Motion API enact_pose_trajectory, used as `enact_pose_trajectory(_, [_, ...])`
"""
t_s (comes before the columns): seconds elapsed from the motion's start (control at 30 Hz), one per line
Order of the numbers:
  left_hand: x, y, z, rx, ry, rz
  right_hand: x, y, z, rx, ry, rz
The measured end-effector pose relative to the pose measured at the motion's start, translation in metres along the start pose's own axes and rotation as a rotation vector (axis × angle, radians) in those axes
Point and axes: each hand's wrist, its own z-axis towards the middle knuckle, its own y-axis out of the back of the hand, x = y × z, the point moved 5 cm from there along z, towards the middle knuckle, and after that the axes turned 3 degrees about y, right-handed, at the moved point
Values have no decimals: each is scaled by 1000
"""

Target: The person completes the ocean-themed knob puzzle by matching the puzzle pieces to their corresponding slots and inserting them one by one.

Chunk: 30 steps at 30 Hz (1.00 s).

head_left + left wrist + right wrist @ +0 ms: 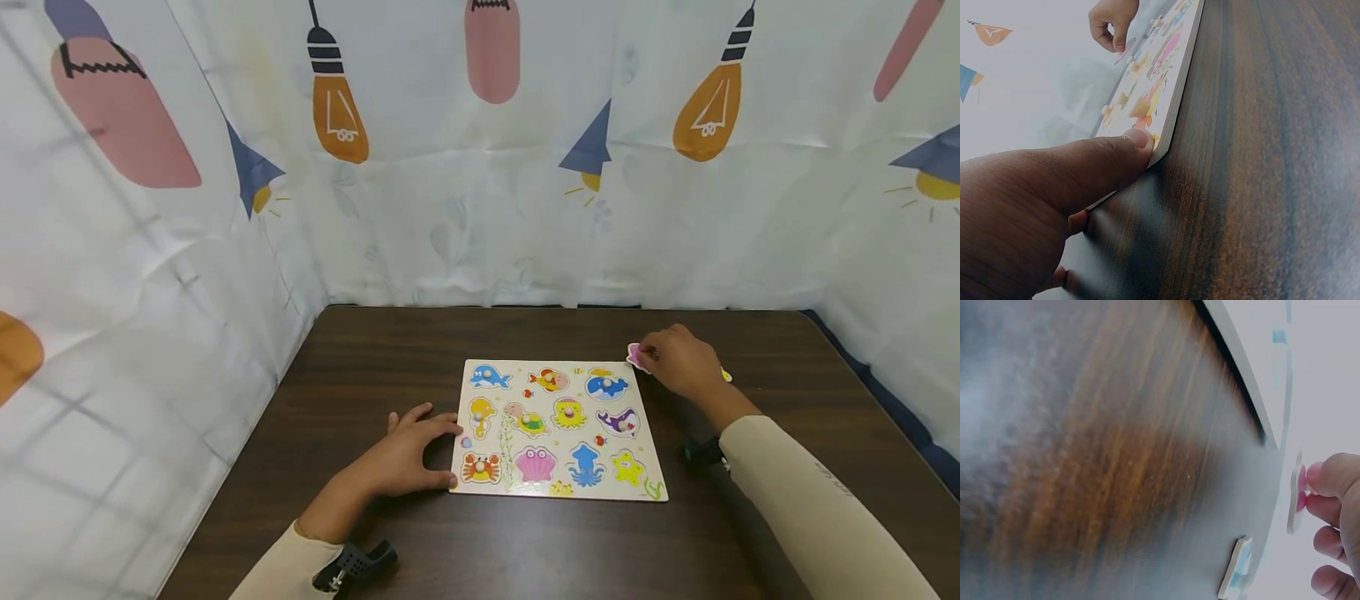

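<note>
A wooden sea-animal puzzle board [525,492] lies flat on the table, with several pieces and pictures on it; knobs stand up from some in the left wrist view. My left hand [407,454] is at its left side, thumb [1138,139] touching the lower-left corner and the fingers spread along the left edge. Past the board's top-right corner, my right hand [681,360] pinches a pink puzzle piece [635,357] by its pink knob [1301,487]. The right wrist view shows this piece [1294,506] edge-on, held above the table.
Another puzzle piece [1235,569] lies on the table near the right hand; a yellow bit of a piece [726,375] shows behind that wrist. The dark wooden table [540,550] ends at a patterned curtain [420,242] at the back and left.
</note>
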Motion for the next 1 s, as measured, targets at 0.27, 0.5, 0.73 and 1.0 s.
enact_pose_trajectory(0.27, [0, 1, -1, -4, 6, 7, 14, 2, -5, 46, 39, -9])
enact_pose_trajectory(0.5, [-1, 0, -1, -2, 7, 1, 27, 5, -11, 67, 66, 6])
enact_pose_trajectory(0.73, [-2, 1, -1, 1, 11, 3, 38, 6, -17, 60, 105, 11])
enact_pose_trajectory(1.0, [0, 0, -1, 2, 11, 0, 52, 7, -26, 54, 146, 24])
